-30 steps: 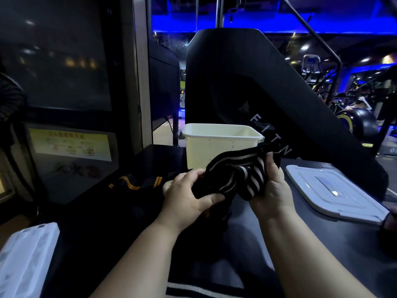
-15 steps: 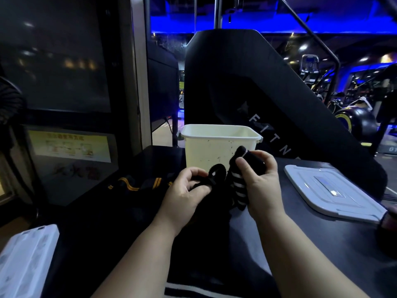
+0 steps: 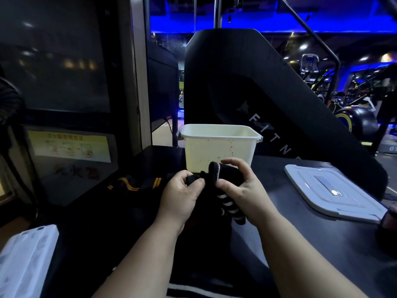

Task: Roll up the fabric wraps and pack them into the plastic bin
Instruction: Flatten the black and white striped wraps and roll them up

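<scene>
A black wrap with white stripes [image 3: 227, 198] is held in front of me, just above the dark table. My left hand [image 3: 182, 196] pinches its black end. My right hand [image 3: 242, 190] curls round the partly rolled part, and the striped tail hangs down under that hand. Right behind both hands stands the cream plastic bin [image 3: 219, 147], open at the top. A second black wrap with yellow stripes [image 3: 133, 184] lies on the table to the left of my left hand.
The bin's white lid [image 3: 335, 192] lies flat on the table [image 3: 300, 233] at the right. Another white lid or tray [image 3: 23, 263] sits at the lower left corner. A large black gym machine [image 3: 268, 93] rises behind the bin. More striped fabric [image 3: 193, 291] lies at the bottom edge.
The wrap was stretched wide between both hands; now my hands have come together and the wrap is bunched into a tighter roll, with its tail hanging below my right hand.
</scene>
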